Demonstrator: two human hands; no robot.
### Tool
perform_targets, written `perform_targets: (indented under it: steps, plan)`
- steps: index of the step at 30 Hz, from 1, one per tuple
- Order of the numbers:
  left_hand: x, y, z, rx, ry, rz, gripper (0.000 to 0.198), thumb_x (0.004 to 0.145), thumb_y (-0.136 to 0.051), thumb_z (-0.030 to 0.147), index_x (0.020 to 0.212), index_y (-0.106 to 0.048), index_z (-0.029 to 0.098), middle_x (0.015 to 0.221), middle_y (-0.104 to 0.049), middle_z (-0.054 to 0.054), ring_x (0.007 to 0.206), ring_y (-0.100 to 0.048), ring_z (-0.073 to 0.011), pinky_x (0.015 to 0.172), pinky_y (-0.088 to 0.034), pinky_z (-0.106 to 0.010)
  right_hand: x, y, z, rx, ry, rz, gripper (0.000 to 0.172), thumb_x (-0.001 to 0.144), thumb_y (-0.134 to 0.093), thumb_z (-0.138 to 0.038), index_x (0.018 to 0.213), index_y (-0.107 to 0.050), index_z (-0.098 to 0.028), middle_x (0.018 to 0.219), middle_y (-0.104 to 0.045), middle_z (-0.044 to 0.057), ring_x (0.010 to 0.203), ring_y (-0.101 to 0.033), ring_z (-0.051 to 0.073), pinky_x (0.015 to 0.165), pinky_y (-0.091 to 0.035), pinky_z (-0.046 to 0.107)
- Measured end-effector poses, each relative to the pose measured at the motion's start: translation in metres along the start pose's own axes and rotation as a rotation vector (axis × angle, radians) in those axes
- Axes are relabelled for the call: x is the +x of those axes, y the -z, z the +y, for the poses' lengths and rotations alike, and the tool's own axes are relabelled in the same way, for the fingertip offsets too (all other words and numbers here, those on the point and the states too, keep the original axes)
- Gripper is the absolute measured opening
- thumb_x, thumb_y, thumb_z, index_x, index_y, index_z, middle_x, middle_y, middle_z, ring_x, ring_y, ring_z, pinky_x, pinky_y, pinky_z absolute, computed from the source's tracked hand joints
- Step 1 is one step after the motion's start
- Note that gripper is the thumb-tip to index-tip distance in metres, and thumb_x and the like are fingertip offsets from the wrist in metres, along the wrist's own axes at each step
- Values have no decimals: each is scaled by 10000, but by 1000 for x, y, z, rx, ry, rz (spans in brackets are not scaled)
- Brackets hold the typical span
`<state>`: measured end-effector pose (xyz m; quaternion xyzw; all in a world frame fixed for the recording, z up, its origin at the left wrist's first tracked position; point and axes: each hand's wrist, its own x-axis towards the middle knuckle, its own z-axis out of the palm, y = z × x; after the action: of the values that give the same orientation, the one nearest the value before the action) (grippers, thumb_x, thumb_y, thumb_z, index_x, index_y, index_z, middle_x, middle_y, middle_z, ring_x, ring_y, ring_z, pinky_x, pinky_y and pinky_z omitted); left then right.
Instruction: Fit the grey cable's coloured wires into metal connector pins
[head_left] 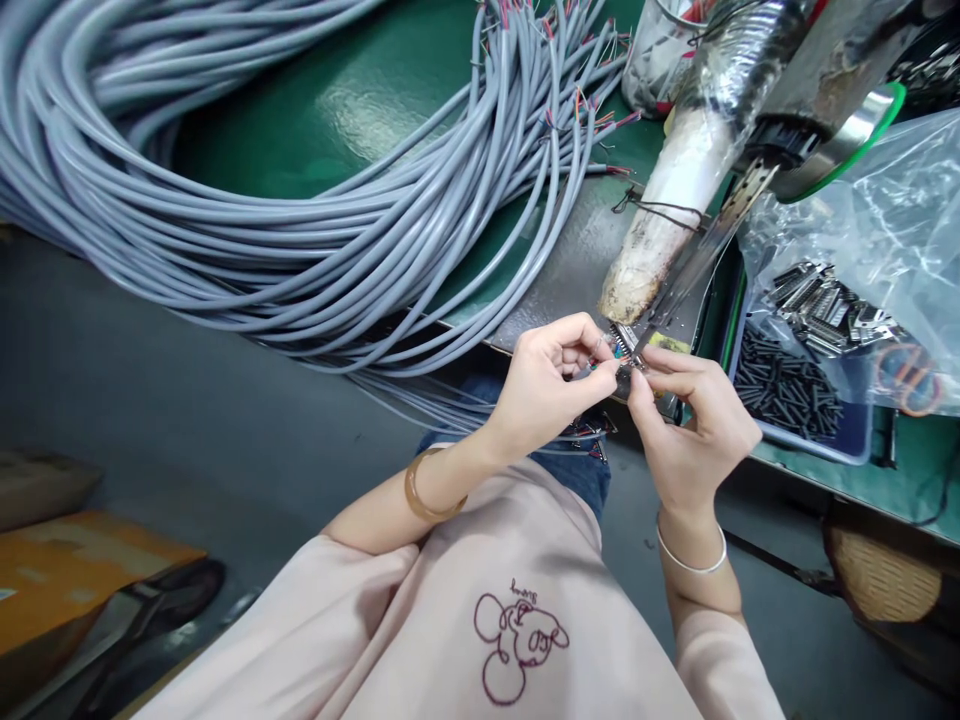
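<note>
My left hand [551, 385] is closed, its thumb and forefinger pinching thin coloured wires [619, 351] at the table's front edge. Close against it, my right hand [694, 425] pinches the near end of a small metal multi-pin connector [624, 338], mostly hidden by the fingertips. Right above both hands are the tip of a white, tape-wrapped tube [630, 285] and a slim metal strip [679, 280] slanting down toward the fingers. Grey cables [420, 245] with stripped, coloured wire ends lie in a thick bundle on the green table [360, 110].
At the right, a blue tray [855, 445] holds black tubular pieces [784, 390] and a clear plastic bag [900, 180] with metal connectors [832, 310]. A reel with a green rim [862, 150] and a clear container [660, 60] stand behind. A woven stool [885, 570] is below the table.
</note>
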<state>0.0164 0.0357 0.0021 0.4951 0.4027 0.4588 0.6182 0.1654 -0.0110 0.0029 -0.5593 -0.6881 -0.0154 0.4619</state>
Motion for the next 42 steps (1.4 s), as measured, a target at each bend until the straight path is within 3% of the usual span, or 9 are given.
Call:
perform_targets:
  steps: [7, 11, 14, 18, 21, 23, 26, 30, 42]
  plan:
    - [2, 0, 7, 14, -8, 3, 139, 757, -704, 150, 713, -573, 159, 688, -581, 19, 533, -487, -38, 486, -418, -165, 4, 3, -4, -19, 22, -5, 172, 831, -745, -90, 878, -670, -237, 994, -786, 5, 918, -765, 166, 827, -632, 313]
    - [5, 3, 4, -32, 84, -45, 148, 703, -691, 112, 693, -553, 163, 636, -577, 31, 491, -493, -34, 455, -403, -155, 0, 1, -4, -46, 60, -5, 173, 833, -739, -96, 852, -634, -232, 992, -791, 2, 893, -770, 154, 800, -631, 274]
    - [5, 4, -1, -72, 136, -70, 146, 655, -661, 77, 673, -545, 162, 610, -574, 40, 473, -482, -24, 443, -385, -140, -7, 1, 0, 17, 2, 4, 144, 866, -698, -97, 899, -641, -224, 979, -794, 10, 877, -778, 161, 747, -644, 262]
    - [3, 4, -4, -113, 174, -90, 139, 630, -648, 66, 656, -544, 154, 648, -606, 27, 479, -492, -16, 453, -399, -133, -14, 10, 11, 125, 3, 258, 116, 915, -652, -161, 978, -715, -235, 698, -717, -41, 595, -725, 155, 683, -685, 344]
    - [2, 3, -3, -119, 178, -99, 136, 625, -646, 53, 659, -556, 148, 643, -611, 28, 482, -503, -17, 459, -410, -129, -17, 17, 13, 195, 53, 412, 340, 922, -641, -166, 1245, -646, -270, 665, -678, -81, 447, -637, 127, 658, -699, 387]
    - [1, 3, 0, -124, 181, -97, 143, 636, -658, 59, 660, -549, 148, 629, -607, 33, 472, -500, -14, 450, -399, -124, -18, 17, 11, 151, 6, 387, 407, 900, -648, -96, 1269, -626, -268, 782, -743, -57, 547, -710, 140, 740, -702, 389]
    - [1, 1, 6, -135, 184, -98, 162, 659, -678, 79, 662, -533, 152, 585, -576, 52, 452, -490, -13, 441, -384, -120, -18, 12, 3, 10, -13, 205, 278, 841, -714, -47, 1051, -699, -228, 914, -790, -9, 804, -786, 178, 859, -677, 356]
    - [2, 0, 9, -121, 162, -76, 165, 676, -685, 87, 687, -535, 154, 570, -553, 63, 454, -501, -21, 458, -410, -128, -14, 6, -1, -15, 19, 9, 190, 843, -725, -75, 945, -667, -224, 1035, -790, 28, 945, -774, 174, 825, -649, 298]
    - [1, 0, 12, -23, 69, -41, 143, 751, -704, 157, 734, -562, 151, 668, -577, 34, 509, -511, -30, 471, -432, -141, -1, 4, -5, 7, 23, 34, 219, 807, -744, -37, 909, -676, -218, 987, -792, 20, 906, -770, 165, 814, -632, 296]
